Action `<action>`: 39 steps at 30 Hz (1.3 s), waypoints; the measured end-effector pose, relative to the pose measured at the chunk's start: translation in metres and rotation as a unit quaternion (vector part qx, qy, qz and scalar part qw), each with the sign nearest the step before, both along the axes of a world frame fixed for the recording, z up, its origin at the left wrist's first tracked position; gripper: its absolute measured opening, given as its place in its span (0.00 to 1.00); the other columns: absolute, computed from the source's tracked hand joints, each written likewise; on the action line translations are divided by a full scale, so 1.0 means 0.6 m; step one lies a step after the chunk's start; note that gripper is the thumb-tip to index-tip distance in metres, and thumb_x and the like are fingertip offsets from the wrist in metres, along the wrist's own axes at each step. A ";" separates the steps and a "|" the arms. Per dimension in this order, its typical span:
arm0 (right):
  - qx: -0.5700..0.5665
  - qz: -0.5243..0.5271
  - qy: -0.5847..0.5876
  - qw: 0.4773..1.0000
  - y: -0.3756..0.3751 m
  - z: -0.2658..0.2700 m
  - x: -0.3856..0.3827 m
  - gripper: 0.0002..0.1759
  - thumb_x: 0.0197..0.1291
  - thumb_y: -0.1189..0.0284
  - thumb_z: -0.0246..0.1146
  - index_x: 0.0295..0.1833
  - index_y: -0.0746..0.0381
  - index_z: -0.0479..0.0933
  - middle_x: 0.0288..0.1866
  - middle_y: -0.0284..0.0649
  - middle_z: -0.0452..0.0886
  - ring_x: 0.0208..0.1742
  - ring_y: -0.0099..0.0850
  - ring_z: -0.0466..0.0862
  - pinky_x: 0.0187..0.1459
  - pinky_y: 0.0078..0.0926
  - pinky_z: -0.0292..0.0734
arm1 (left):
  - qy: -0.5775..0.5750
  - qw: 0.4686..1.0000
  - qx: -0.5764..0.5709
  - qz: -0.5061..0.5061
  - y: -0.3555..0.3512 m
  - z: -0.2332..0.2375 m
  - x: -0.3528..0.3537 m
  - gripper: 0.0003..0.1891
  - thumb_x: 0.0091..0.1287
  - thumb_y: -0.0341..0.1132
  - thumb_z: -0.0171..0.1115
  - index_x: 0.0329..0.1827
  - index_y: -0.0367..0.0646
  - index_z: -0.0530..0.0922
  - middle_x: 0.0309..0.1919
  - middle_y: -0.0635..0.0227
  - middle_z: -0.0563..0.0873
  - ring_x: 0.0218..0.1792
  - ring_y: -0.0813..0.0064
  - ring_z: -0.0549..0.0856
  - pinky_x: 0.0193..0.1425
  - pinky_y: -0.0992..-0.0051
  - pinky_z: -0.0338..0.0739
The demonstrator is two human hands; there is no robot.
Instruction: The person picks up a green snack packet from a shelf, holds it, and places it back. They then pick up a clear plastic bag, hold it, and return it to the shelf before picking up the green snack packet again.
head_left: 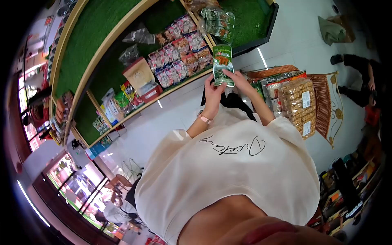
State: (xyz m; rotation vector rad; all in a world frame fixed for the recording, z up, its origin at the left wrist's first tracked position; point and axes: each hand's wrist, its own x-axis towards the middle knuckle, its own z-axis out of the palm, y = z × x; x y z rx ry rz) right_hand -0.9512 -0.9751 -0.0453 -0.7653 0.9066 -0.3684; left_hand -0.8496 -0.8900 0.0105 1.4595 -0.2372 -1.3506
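Both hands pinch a green snack packet just above frame centre, left hand at its lower edge, right hand alongside; hold it upright by the edges, clear of the wooden shelf

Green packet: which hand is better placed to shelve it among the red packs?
Probably left: the left hand grips the green packet on the side nearer the red packs; the right hand holds its far edge.

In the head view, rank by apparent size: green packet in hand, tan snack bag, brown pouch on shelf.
1. tan snack bag, clearly largest.
2. green packet and brown pouch look about alike; differing distance from the camera leaves them unranked.
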 end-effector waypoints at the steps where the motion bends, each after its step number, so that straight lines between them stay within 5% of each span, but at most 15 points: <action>1: -0.003 0.023 0.005 1.000 0.015 0.003 -0.009 0.21 0.55 0.56 0.57 0.40 0.65 0.76 0.33 0.31 0.78 0.31 0.17 0.75 0.32 0.13 0.67 | 0.000 1.000 0.006 0.005 0.022 0.014 -0.012 0.25 0.56 0.26 0.57 0.57 0.44 0.59 0.37 0.71 0.77 0.35 0.83 0.76 0.38 0.83 0.69; 8: -0.029 0.151 0.022 0.988 0.083 0.076 -0.003 0.22 0.55 0.55 0.57 0.39 0.66 0.76 0.33 0.33 0.78 0.33 0.19 0.75 0.36 0.16 0.69 | -0.076 0.997 0.018 -0.001 0.142 0.030 0.033 0.12 0.63 0.42 0.49 0.38 0.44 0.73 0.29 0.75 0.75 0.31 0.84 0.75 0.36 0.84 0.67; 11: -0.052 0.217 -0.001 0.975 0.116 0.121 0.026 0.23 0.56 0.54 0.55 0.41 0.67 0.75 0.35 0.34 0.78 0.35 0.19 0.75 0.39 0.17 0.69 | -0.071 0.997 0.009 -0.012 0.186 0.045 0.063 0.17 0.62 0.46 0.52 0.34 0.39 0.75 0.24 0.76 0.75 0.24 0.87 0.70 0.29 0.85 0.62; 17: -0.035 0.382 0.032 0.923 0.210 0.204 0.109 0.26 0.61 0.52 0.48 0.43 0.67 0.74 0.37 0.34 0.78 0.37 0.20 0.75 0.41 0.17 0.68 | -0.055 0.997 0.024 0.045 0.304 0.054 0.089 0.16 0.60 0.44 0.56 0.33 0.36 0.78 0.24 0.75 0.78 0.23 0.89 0.72 0.25 0.87 0.64; 21: -0.091 0.433 -0.018 0.897 0.309 0.168 0.182 0.28 0.61 0.50 0.45 0.43 0.67 0.73 0.36 0.34 0.77 0.36 0.19 0.75 0.38 0.16 0.69 | -0.092 0.985 -0.019 0.142 0.405 0.097 0.132 0.17 0.58 0.44 0.59 0.27 0.35 0.78 0.18 0.80 0.74 0.20 0.90 0.67 0.21 0.85 0.59; 27: -0.054 0.494 -0.017 0.867 0.483 0.185 0.298 0.28 0.61 0.51 0.46 0.45 0.67 0.72 0.37 0.33 0.77 0.38 0.20 0.75 0.40 0.17 0.69 | -0.070 0.975 -0.003 0.209 0.601 0.113 0.212 0.15 0.58 0.42 0.60 0.29 0.36 0.79 0.20 0.79 0.76 0.21 0.89 0.69 0.24 0.86 0.61; 34: -0.064 0.588 -0.060 0.804 0.671 0.162 0.419 0.28 0.59 0.50 0.48 0.41 0.68 0.74 0.32 0.34 0.77 0.33 0.20 0.75 0.36 0.16 0.69 | 0.029 0.929 -0.070 0.363 0.792 0.104 0.268 0.18 0.59 0.41 0.59 0.45 0.37 0.74 0.36 0.69 0.80 0.37 0.82 0.77 0.42 0.82 0.70; 39: -0.016 0.613 -0.083 0.786 0.791 0.193 0.476 0.28 0.59 0.51 0.49 0.41 0.69 0.73 0.34 0.36 0.77 0.34 0.20 0.76 0.36 0.16 0.69 | 0.016 0.909 -0.098 0.404 0.906 0.110 0.300 0.18 0.61 0.38 0.56 0.50 0.36 0.70 0.41 0.68 0.78 0.41 0.80 0.77 0.43 0.80 0.71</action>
